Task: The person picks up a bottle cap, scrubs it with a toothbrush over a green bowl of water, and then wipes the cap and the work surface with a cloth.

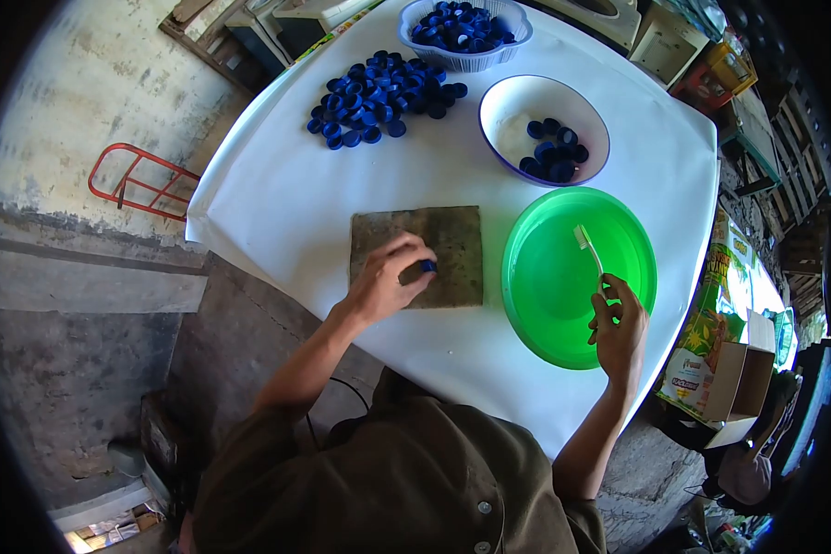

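A brown rectangular board [457, 231] lies on the white-covered table. Over it, my left hand [388, 281] is closed on a dark blue bottle cap [427, 266], held between thumb and fingers. My right hand [620, 325] grips a white toothbrush [593, 247], its bristle head up and pointing away from me, over the right side of a green basin [545, 277]. Behind the basin, a white bowl with a purple rim [596, 111] holds several blue caps [556, 159].
A pile of blue caps [369, 100] is spread at the table's back left. Beside it stands a light blue basket [475, 61] full of blue caps. An open cardboard box [739, 383] is right of the table, and a red metal frame [138, 180] is to the left.
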`<state>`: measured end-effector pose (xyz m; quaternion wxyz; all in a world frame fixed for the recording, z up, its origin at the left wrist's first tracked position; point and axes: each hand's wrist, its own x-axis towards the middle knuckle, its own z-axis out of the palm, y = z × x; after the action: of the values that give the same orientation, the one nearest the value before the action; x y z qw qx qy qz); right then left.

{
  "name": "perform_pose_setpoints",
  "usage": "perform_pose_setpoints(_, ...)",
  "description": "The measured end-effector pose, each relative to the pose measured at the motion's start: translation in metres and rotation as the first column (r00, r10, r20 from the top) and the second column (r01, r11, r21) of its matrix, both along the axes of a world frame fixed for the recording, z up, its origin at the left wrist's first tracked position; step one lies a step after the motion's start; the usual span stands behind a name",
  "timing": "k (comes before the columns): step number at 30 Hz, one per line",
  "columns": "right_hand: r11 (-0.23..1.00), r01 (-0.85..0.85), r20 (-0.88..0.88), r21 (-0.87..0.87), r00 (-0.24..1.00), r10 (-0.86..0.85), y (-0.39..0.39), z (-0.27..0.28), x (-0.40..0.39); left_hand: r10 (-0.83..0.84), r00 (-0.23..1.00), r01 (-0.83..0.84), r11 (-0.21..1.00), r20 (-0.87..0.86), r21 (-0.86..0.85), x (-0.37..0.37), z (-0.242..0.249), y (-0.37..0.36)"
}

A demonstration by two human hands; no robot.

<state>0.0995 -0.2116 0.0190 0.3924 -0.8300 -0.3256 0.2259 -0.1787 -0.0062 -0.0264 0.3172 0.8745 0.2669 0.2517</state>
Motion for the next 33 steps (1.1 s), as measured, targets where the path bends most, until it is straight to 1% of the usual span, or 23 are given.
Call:
perform_pose_setpoints(6, 1.000, 0.009, -0.010, 0.005, 1.000, -0.009, -0.001, 0.000, 0.003, -0.068, 0.998, 0.068, 0.992, -0.005, 0.108, -0.011, -0.013, -0.017)
perform_pose_setpoints(7, 1.000, 0.012, -0.016, 0.001, 1.000, -0.012, -0.001, 0.001, 0.003, -0.071, 0.997, 0.074, 0.991, -0.032, 0.116, -0.010, -0.018, -0.022)
perform_pose_setpoints(10, 1.000, 0.017, -0.021, 0.003, 1.000, -0.017, 0.000, 0.001, 0.001, 0.029, 0.989, 0.014, 0.957, -0.143, 0.290, -0.003, -0.019, -0.035)
perform_pose_setpoints(11, 1.000, 0.020, -0.019, 0.007, 1.000, -0.020, 0.000, 0.001, 0.001, 0.046, 0.975, -0.001, 0.980, -0.215, 0.201, -0.004, -0.023, -0.039)
perform_pose_setpoints(14, 1.000, 0.019, -0.012, 0.004, 1.000, -0.019, -0.003, 0.000, 0.003, 0.141, 0.956, -0.071, 0.961, -0.256, 0.267, 0.005, -0.020, -0.039)
perform_pose_setpoints(17, 0.999, 0.037, -0.027, -0.003, 0.999, -0.037, -0.004, 0.003, 0.003, 0.247, 0.929, -0.165, 0.943, -0.276, 0.289, 0.005, -0.023, -0.022)
perform_pose_setpoints(20, 1.000, 0.026, -0.037, -0.010, 0.999, -0.027, -0.004, 0.004, 0.004, 0.303, 0.906, -0.222, 0.934, -0.294, 0.279, 0.007, -0.026, 0.001)
perform_pose_setpoints(21, 1.000, 0.026, -0.037, -0.010, 0.999, -0.027, -0.003, 0.005, 0.003, 0.330, 0.915, -0.258, 0.920, -0.232, 0.294, 0.009, -0.022, 0.006)
perform_pose_setpoints(24, 1.000, 0.028, -0.040, -0.014, 0.999, -0.028, -0.003, 0.006, 0.003, 0.309, 0.944, -0.269, 0.925, -0.115, 0.269, 0.006, -0.021, 0.024)
perform_pose_setpoints(25, 0.999, 0.029, -0.043, -0.013, 0.999, -0.030, -0.003, 0.005, 0.003, 0.338, 0.937, -0.304, 0.914, -0.089, 0.269, 0.007, -0.017, 0.025)
perform_pose_setpoints(28, 1.000, 0.028, -0.046, -0.014, 0.999, -0.028, -0.002, 0.005, 0.003, 0.342, 0.935, -0.316, 0.924, -0.096, 0.215, 0.004, -0.019, 0.032)
perform_pose_setpoints(31, 1.000, 0.019, -0.049, -0.006, 0.999, -0.020, -0.001, 0.004, 0.002, 0.311, 0.944, -0.281, 0.931, -0.105, 0.232, 0.002, -0.025, 0.036)
perform_pose_setpoints(33, 1.000, 0.013, -0.049, 0.000, 0.999, -0.013, 0.000, 0.002, 0.002, 0.325, 0.941, -0.296, 0.927, -0.099, 0.230, 0.003, -0.025, 0.037)
